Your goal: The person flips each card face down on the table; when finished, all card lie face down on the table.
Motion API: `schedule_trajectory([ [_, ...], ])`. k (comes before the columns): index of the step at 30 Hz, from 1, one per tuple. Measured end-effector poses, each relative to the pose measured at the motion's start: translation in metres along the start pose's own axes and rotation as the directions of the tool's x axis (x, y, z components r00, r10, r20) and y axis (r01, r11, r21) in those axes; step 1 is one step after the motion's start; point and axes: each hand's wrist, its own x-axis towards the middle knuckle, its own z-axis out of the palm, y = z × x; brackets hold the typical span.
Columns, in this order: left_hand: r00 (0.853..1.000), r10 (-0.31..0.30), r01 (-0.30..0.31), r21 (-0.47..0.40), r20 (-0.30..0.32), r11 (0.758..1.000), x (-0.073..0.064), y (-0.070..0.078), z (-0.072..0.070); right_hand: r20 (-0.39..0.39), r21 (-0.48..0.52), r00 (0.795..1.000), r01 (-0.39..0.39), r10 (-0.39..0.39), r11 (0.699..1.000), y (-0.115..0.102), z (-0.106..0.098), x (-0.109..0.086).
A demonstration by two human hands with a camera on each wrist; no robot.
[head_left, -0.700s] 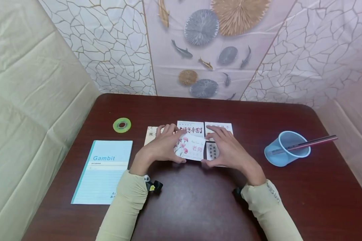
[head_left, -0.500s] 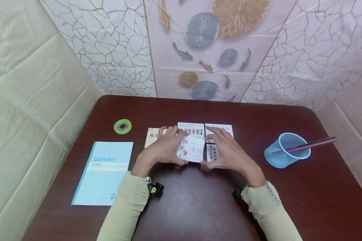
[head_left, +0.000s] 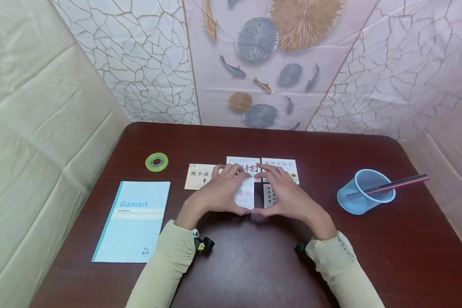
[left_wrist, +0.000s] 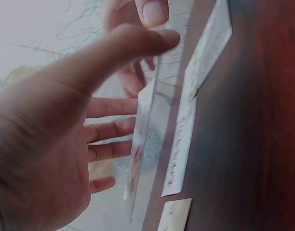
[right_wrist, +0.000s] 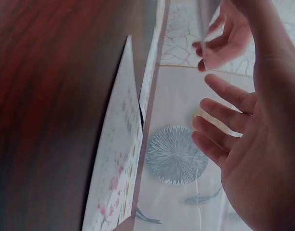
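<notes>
My left hand [head_left: 219, 194] holds a small white greeting card [head_left: 245, 196] with pink lettering, thumb at the near edge and fingers at the far edge. In the left wrist view the card [left_wrist: 143, 120] is seen almost edge-on, raised above the table. My right hand [head_left: 290, 194] is curved beside the card's right edge, thumb and fingertips near its corners, close to the left hand's tips. Its other fingers spread loosely in the right wrist view. Below the right hand lies a card with black characters [head_left: 268, 196], partly covered by it.
A cream card [head_left: 196, 179], a card with dark red lettering [head_left: 242, 160] and a sunflower card [head_left: 279, 163] lie behind the hands. A notebook [head_left: 134, 222] and green tape roll [head_left: 150, 162] are left; a blue cup [head_left: 350, 201] with a pencil [head_left: 404, 183] stands right.
My left hand has shifted right with the card, bringing the hands closer together. More of the cream card now shows, and the held card's pink flowers are covered by the left hand.
</notes>
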Motion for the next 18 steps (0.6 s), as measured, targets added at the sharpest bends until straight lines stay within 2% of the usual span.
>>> schedule_trajectory([
  [4,0.999,0.003,-0.008,-0.133,-0.038,0.991,-0.003,-0.003,-0.010,0.016,0.036,0.999,-0.035,0.034,0.999,0.002,-0.002,-0.001],
  [6,0.997,0.024,-0.040,-0.225,-0.074,0.973,-0.005,-0.005,-0.016,0.044,0.039,0.998,-0.046,0.044,0.998,0.001,-0.002,-0.001],
  [9,0.991,0.046,-0.090,-0.366,-0.127,0.926,-0.009,-0.009,-0.022,0.082,0.030,0.995,-0.051,0.049,0.998,0.002,-0.001,-0.001],
  [13,0.985,0.036,-0.120,-0.533,-0.166,0.838,-0.012,-0.014,-0.028,0.082,0.010,0.996,-0.034,0.033,0.999,0.004,0.001,-0.001],
  [15,0.984,0.035,-0.133,-0.585,-0.175,0.800,-0.012,-0.016,-0.029,0.071,0.010,0.997,-0.022,0.022,1.000,0.004,0.001,-0.001],
  [18,0.983,0.040,-0.144,-0.622,-0.178,0.769,-0.010,-0.015,-0.028,0.061,0.021,0.998,-0.010,0.009,1.000,0.006,0.003,-0.002],
])
